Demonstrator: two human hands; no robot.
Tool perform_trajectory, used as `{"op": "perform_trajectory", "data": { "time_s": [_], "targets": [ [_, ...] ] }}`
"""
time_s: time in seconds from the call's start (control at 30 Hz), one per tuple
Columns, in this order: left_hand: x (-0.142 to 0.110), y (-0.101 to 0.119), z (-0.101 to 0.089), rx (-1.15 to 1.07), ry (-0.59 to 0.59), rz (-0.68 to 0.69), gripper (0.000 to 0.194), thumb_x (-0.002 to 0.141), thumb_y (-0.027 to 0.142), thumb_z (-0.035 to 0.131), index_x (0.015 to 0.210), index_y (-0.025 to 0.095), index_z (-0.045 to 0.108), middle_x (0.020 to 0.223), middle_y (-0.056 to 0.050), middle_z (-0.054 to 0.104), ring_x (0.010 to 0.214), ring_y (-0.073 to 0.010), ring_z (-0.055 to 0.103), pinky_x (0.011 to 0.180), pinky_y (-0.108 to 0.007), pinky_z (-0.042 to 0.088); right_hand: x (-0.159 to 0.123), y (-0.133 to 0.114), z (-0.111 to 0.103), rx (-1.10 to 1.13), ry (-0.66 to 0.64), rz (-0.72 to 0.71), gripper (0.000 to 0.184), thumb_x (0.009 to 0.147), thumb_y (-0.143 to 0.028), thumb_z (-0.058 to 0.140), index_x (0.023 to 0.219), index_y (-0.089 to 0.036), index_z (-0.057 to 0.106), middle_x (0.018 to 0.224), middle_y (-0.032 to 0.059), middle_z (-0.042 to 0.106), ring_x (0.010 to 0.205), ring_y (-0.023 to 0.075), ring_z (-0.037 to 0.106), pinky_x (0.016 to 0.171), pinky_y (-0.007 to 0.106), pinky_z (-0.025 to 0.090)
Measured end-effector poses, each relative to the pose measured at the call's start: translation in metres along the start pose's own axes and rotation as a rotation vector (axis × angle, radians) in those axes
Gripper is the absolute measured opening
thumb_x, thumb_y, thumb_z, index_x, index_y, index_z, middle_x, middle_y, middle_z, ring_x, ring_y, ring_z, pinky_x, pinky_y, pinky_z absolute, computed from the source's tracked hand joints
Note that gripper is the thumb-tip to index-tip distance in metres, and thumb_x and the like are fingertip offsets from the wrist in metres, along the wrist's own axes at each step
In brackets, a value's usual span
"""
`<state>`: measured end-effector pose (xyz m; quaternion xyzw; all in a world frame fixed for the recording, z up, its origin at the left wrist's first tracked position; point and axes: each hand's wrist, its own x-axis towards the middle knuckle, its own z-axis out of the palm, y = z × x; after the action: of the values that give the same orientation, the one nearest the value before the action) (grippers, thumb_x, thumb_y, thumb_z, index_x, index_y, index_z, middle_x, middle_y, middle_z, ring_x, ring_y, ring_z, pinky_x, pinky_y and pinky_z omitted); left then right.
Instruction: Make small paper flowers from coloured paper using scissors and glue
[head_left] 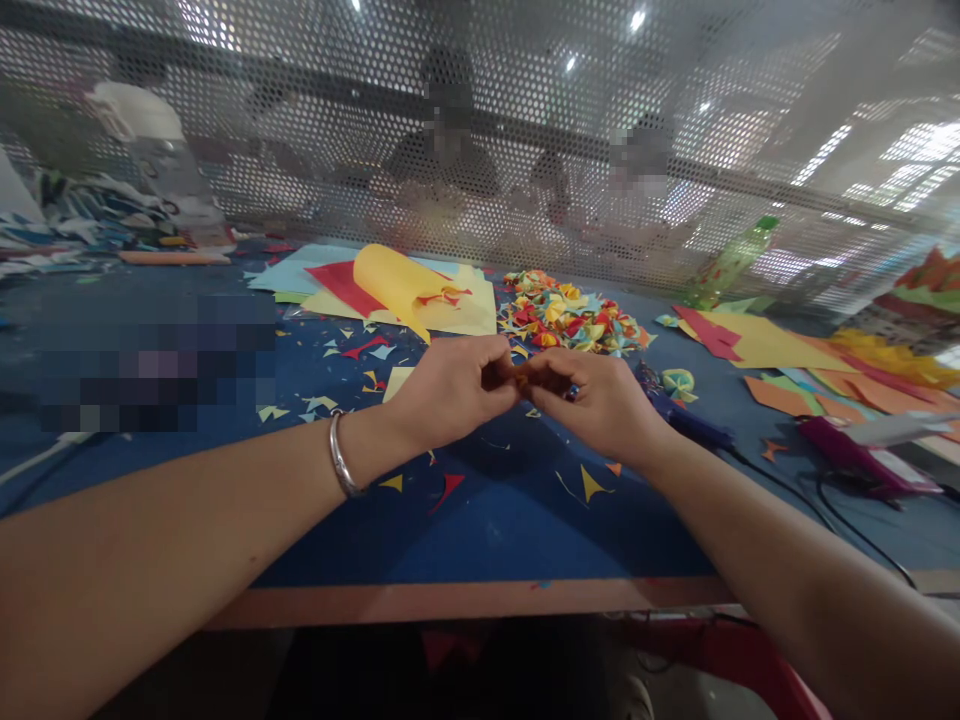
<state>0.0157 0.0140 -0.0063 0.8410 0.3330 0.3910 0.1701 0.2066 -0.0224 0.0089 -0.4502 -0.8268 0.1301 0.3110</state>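
Observation:
My left hand (450, 392) and my right hand (592, 400) meet above the blue table (487, 520), fingers curled and pinched together on a small orange paper piece (520, 378) held between them. Most of that piece is hidden by my fingertips. A silver bangle (341, 456) circles my left wrist. Just beyond my hands lies a heap of several small folded coloured paper pieces (570, 318). Yellow, red and light blue paper sheets (397, 285) lie behind my left hand, one yellow sheet curled up.
Paper offcuts litter the blue table. More coloured sheets (757, 340) lie at the right, with a purple tool and black cable (862, 465) and a green bottle (731, 262). A perforated metal screen (480, 130) closes the far side; people sit behind it.

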Motion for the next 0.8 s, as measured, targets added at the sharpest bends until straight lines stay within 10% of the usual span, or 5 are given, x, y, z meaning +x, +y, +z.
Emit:
{"op": "perform_trajectory", "data": {
  "time_s": [0.8],
  "targets": [
    [-0.0030,0.0093,0.0038,-0.108,0.150,-0.067,0.006,0.074,0.020,0.062,0.069,0.018,0.061,0.074,-0.001,0.068,0.066,-0.0112,0.058,0.064,-0.026,0.045,-0.0017,-0.0063,0.0002,-0.035,0.148,0.029,0.008,0.084,-0.019,0.059,0.087,-0.018,0.067,0.082,0.0027,0.071,0.070,0.0148,0.063,0.066,0.027,0.048]
  ]
}}
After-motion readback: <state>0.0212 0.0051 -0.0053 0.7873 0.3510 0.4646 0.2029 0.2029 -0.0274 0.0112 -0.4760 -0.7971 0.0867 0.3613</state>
